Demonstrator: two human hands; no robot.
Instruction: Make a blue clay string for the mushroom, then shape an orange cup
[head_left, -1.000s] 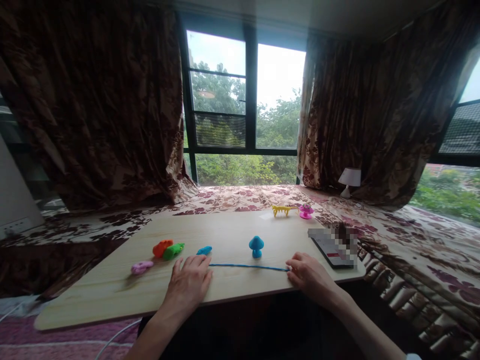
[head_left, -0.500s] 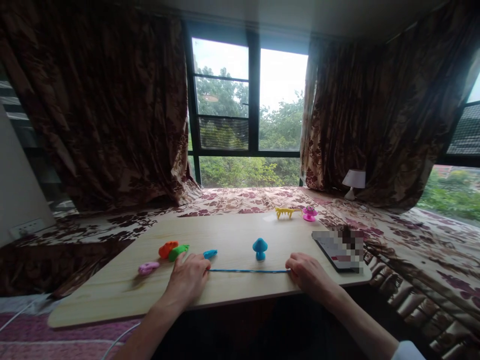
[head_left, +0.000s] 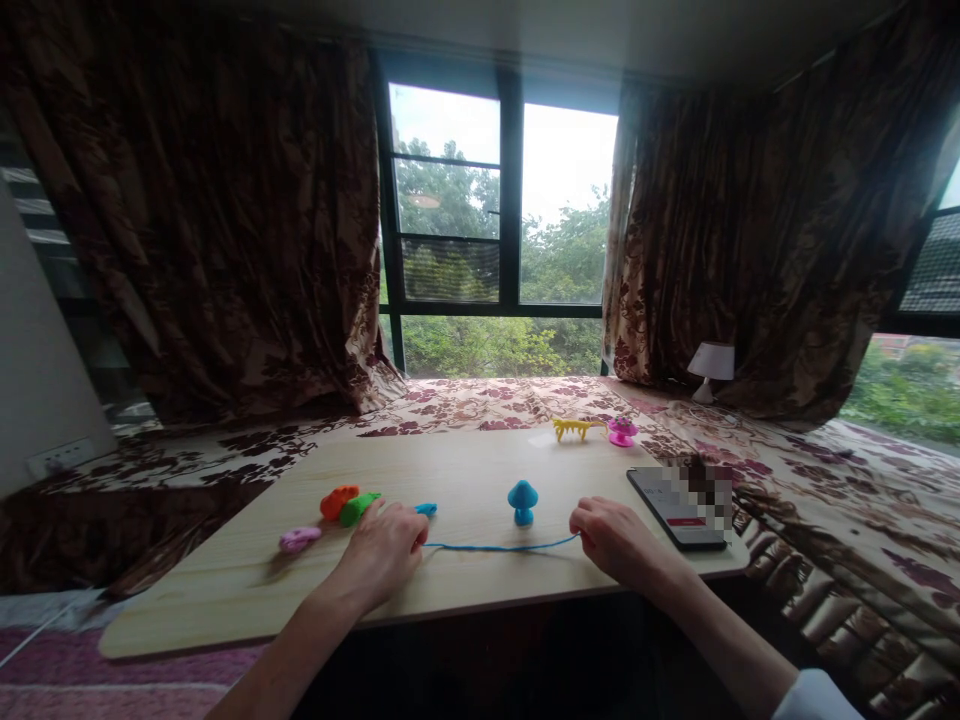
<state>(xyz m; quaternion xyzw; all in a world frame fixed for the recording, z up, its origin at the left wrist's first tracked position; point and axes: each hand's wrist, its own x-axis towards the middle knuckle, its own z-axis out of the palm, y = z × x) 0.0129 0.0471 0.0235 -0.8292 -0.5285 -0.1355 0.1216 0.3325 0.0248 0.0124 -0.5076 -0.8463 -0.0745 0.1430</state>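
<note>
A thin blue modelling-clay strand (head_left: 495,549) hangs in a slight sag between my hands. My left hand (head_left: 386,550) pinches its left end and my right hand (head_left: 611,535) pinches the other end, both just over the wooden board. Behind the strand stands a blue clay mushroom (head_left: 523,502), upright and untouched. A small blue clay piece (head_left: 426,509) lies just beyond my left fingers, partly hidden by them. Green clay (head_left: 360,509) and orange clay (head_left: 339,501) sit side by side left of that hand, with a pink clay lump (head_left: 299,540) nearer to me.
A phone (head_left: 679,508) lies at the right end of the wooden board (head_left: 247,590). At the back edge are a yellow many-legged figure (head_left: 571,429) and a pink clay figure (head_left: 622,432). Behind, a small lamp (head_left: 711,362) stands on the flowered cloth (head_left: 465,400).
The strand was straight and taut near the board; now it sags in the middle, its right end lifted higher. My left hand has turned slightly and covers more of the small blue piece.
</note>
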